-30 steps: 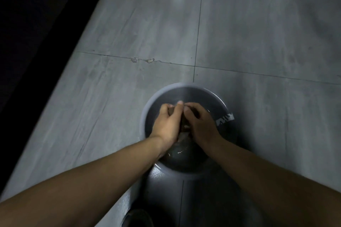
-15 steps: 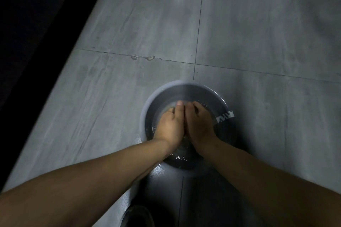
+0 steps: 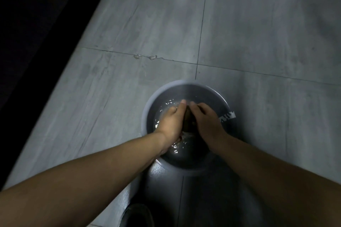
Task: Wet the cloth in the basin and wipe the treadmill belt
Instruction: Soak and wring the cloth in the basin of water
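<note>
Head view: basin on grey tiled floor, water inside. Left hand and right hand both clasp dark cloth between them.

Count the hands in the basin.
2: the left hand and the right hand, both in the basin, pressed together around the dark cloth over the water.

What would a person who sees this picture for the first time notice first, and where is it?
The eye goes first to the two bare hands, the left hand and the right hand, pressed together around a dark cloth in the round basin at the lower middle. Small glints show on the water around them. The basin stands on a grey tiled floor, and a black area fills the left side.
</note>
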`<state>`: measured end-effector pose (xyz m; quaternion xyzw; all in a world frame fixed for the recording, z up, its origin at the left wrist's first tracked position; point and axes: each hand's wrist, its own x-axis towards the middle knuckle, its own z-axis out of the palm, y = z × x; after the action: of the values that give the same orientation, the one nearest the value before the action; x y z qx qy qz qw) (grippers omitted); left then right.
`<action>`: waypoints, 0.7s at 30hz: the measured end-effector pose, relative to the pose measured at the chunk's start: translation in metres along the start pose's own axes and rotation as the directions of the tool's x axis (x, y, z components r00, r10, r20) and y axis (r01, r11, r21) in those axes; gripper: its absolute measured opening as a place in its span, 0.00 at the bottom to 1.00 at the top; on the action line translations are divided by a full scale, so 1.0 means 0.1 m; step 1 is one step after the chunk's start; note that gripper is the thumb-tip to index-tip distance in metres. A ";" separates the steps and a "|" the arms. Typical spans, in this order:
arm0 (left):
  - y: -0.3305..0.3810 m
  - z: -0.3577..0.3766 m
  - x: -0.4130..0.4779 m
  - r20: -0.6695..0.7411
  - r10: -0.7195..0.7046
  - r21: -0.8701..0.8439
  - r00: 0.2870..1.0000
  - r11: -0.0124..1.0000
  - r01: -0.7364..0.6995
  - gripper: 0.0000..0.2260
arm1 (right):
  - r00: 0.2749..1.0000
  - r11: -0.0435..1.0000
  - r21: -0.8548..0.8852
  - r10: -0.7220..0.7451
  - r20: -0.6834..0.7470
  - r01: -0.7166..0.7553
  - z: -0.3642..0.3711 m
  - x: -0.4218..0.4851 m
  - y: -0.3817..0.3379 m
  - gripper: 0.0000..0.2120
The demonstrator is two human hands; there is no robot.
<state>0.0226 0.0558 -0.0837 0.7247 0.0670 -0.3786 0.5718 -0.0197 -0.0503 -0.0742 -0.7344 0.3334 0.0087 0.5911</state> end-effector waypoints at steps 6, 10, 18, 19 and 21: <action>0.07 0.01 -0.04 -0.049 0.122 0.228 0.991 0.968 -0.108 0.27 | 0.997 0.996 -0.076 -0.049 -0.061 0.044 0.09 -0.09 -0.06 0.14; 0.04 -0.07 -0.05 0.001 0.184 0.350 0.983 0.921 -0.173 0.21 | 0.992 0.980 -0.170 -0.113 -0.054 0.102 0.10 -0.09 -0.08 0.16; 0.04 -0.17 -0.06 -0.026 0.215 0.249 0.976 0.947 -0.202 0.15 | 0.997 0.996 -0.060 -0.073 0.005 0.073 0.11 -0.11 -0.08 0.08; 0.05 -0.20 -0.08 -0.008 0.209 0.232 0.978 0.952 -0.202 0.12 | 0.999 0.999 -0.020 -0.044 0.016 0.045 0.08 -0.12 -0.07 0.05; 0.06 -0.26 -0.11 0.014 0.186 0.154 0.983 0.970 -0.186 0.10 | 0.999 0.997 0.052 0.053 -0.008 -0.052 0.03 -0.18 -0.11 0.11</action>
<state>0.0304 0.0798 -0.0707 0.7702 -0.0304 -0.3272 0.5466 -0.0271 -0.0384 -0.0587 -0.7098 0.3556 0.0120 0.6080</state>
